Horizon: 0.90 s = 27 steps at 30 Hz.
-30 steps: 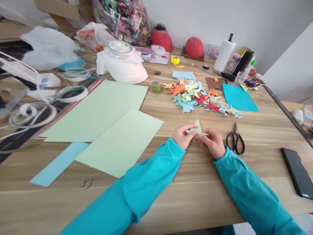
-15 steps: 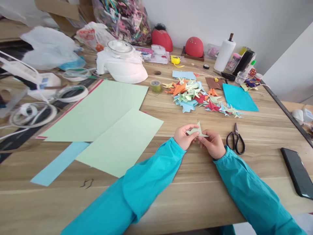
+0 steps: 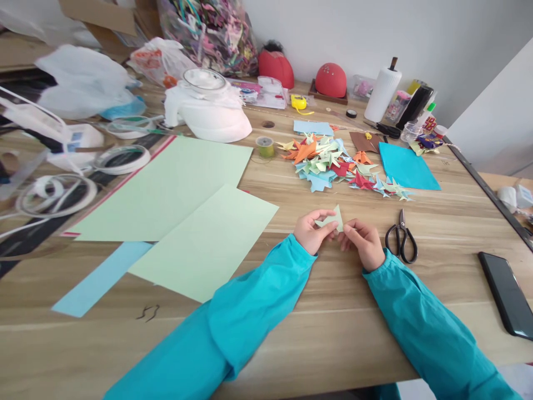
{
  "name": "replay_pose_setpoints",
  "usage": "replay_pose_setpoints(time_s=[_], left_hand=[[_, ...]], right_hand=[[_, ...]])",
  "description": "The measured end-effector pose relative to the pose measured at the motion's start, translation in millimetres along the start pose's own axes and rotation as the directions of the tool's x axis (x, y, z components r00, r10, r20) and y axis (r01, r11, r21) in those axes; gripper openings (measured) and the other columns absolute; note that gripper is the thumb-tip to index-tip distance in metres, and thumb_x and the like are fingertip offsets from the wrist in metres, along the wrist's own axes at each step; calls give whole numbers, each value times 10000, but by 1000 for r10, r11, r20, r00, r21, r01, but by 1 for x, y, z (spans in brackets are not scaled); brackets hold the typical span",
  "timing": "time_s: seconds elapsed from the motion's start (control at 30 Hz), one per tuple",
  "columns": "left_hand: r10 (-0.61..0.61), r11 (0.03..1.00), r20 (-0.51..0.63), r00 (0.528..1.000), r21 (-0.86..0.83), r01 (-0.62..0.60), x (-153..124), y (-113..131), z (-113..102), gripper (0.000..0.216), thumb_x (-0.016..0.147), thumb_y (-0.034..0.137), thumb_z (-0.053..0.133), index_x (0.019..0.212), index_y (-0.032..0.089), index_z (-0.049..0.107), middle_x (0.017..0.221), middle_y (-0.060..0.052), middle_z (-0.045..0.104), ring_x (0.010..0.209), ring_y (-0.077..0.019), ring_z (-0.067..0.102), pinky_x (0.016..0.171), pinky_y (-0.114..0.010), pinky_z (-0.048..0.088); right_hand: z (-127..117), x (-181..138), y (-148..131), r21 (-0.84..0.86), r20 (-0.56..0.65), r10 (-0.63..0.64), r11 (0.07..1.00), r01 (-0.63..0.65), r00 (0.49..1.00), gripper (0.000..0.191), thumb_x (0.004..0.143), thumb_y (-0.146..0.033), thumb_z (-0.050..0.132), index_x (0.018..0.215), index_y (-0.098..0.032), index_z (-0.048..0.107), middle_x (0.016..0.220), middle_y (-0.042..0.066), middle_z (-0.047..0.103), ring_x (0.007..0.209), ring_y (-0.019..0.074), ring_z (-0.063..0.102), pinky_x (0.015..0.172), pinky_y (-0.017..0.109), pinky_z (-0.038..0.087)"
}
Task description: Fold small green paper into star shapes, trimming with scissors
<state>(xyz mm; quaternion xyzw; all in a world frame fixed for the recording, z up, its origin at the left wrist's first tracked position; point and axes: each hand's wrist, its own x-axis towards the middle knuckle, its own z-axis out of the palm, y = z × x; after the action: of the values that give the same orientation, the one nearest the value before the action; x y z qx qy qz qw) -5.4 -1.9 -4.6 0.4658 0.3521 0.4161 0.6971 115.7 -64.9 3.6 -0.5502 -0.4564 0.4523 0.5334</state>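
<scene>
Between my two hands, just above the wooden table, is a small pale green origami crane (image 3: 338, 218) with one pointed end standing up. My left hand (image 3: 312, 230) pinches its left side between thumb and fingers. At its lower right edge, the thumb and fingers of my right hand (image 3: 363, 241) are pressed together on the paper; the part under them is hidden. Beyond my hands lies a pile of folded paper cranes (image 3: 320, 161) in orange, green, blue, red and yellow. Black-handled scissors (image 3: 402, 236) rest to the right of my right hand.
Large pale green sheets (image 3: 208, 239) lie on the left over a blue paper strip (image 3: 102, 280). A spool of thread (image 3: 265, 146), a turquoise square (image 3: 408, 166) and light blue paper (image 3: 313, 128) surround the pile. A phone (image 3: 506, 291) lies at right; cable coils (image 3: 58, 194) are far left.
The crane's right-hand point, which stuck out over my right fingers, no longer shows. My right fingers have shifted slightly at that edge, and my left hand has moved a little left.
</scene>
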Motion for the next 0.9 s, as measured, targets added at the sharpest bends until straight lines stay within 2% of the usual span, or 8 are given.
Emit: replay_pose_setpoints(time_s=[0.17, 0.27, 0.5, 0.77, 0.9], left_hand=[[18, 1000, 10, 1000, 1, -18, -1, -1, 2, 475, 517, 259, 746, 932, 106, 574, 680, -13, 632, 487, -100, 569, 477, -235, 486], [30, 999, 18, 999, 17, -31, -2, -1, 3, 477, 512, 234, 744, 936, 112, 563, 644, 1, 620, 481, -107, 567, 466, -235, 485], [11, 999, -11, 1000, 40, -10, -2, 0, 3, 426, 517, 240, 739, 892, 116, 583, 642, 0, 620, 429, -91, 537, 420, -223, 452], [-17, 999, -2, 1000, -39, 17, -1, -1, 0, 424, 575, 310, 705, 922, 97, 584, 577, -2, 605, 459, -121, 570, 422, -231, 460], [7, 1000, -14, 1000, -14, -7, -1, -3, 0, 402, 595, 305, 689, 929, 102, 592, 583, -3, 601, 478, -116, 576, 441, -222, 467]], right_hand=[[-1, 1, 4, -35, -69, -52, 998, 50, 996, 291, 754, -425, 583, 637, -160, 551, 526, -8, 584, 397, 80, 496, 402, 206, 394], [-2, 1, 5, -52, -64, -70, 996, 67, 995, 288, 760, -410, 583, 625, -158, 549, 506, -12, 580, 380, 73, 477, 394, 199, 382], [-3, 2, 7, 67, -117, -5, 998, 13, 993, 336, 770, -435, 559, 584, -157, 535, 521, 3, 607, 370, 81, 506, 380, 197, 383], [-2, 3, 9, 59, -152, -11, 998, 20, 988, 350, 759, -454, 563, 578, -157, 528, 497, -4, 598, 348, 76, 491, 357, 189, 366], [-2, 2, 8, 67, -180, -12, 997, 24, 984, 350, 760, -445, 567, 570, -155, 522, 503, -1, 601, 353, 75, 497, 358, 186, 366]])
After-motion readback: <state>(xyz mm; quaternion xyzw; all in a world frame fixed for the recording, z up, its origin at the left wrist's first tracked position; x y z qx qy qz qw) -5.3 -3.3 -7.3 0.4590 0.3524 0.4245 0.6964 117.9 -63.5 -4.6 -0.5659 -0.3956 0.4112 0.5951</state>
